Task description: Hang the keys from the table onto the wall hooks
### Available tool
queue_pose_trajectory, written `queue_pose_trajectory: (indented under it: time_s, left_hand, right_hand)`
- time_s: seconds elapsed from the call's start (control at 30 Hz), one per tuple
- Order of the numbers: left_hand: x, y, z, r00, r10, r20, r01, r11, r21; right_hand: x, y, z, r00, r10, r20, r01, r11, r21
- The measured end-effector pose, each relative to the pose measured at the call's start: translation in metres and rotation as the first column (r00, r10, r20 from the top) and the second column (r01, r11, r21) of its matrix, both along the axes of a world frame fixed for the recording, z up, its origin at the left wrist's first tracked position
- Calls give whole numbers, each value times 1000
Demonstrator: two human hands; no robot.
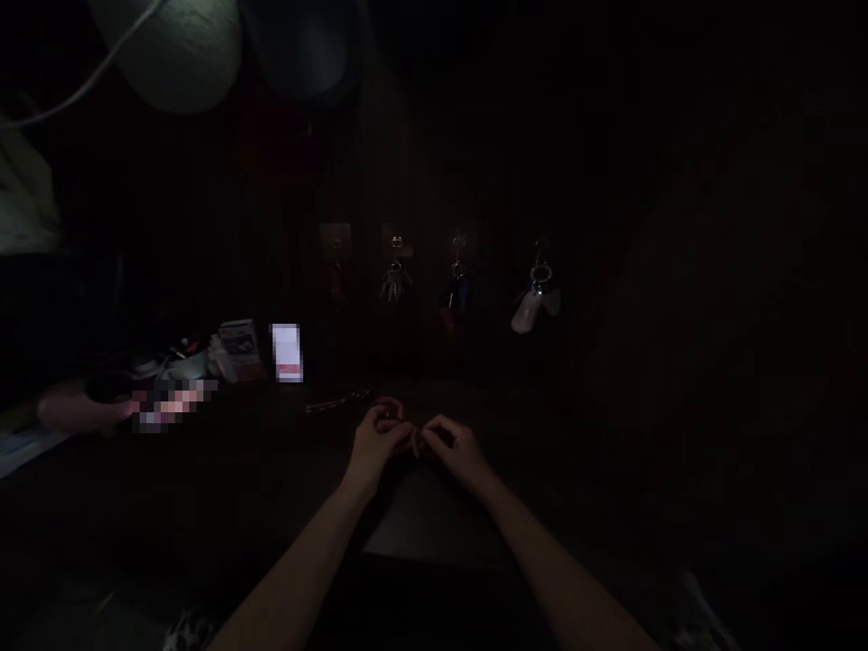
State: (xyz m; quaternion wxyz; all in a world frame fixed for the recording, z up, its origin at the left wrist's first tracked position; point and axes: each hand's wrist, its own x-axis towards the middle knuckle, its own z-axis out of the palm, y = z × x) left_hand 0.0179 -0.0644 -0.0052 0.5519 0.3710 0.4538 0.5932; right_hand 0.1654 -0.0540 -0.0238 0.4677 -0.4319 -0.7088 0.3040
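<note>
The scene is very dark. My left hand [375, 443] and my right hand [453, 446] meet at the middle of a dark surface, fingers curled and pinched together around a small thing I cannot make out. A thin metal rod or chain [337, 402] lies just left of my left hand. On the wall behind hang several key bunches on hooks: keys [395, 282], a dark fob [456, 297] and a pale fob [535, 306].
At the left, small boxes [237, 351], a bright white card [286, 353] and clutter sit on the surface. A pale round lamp shade [177, 54] with a cable hangs top left. Another person's hand [74, 411] rests at the far left.
</note>
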Motion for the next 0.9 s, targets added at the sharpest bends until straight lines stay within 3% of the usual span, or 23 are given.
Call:
queue_pose_trajectory:
  time_s: [0.17,0.7,0.9]
  left_hand:
    - [3,-1,-1,998,32,48,-30,999,-39]
    - [0,-6,-10,980,-40,193,46,999,-28]
    - [3,-5,-13,976,-36,217,40,999,-14]
  right_hand:
    - [-3,-1,0,997,23,77,-21,999,-31]
    - [-3,-1,3,998,13,60,-8,998,-68]
    - [-4,1,1,998,13,-55,-18,996,-82]
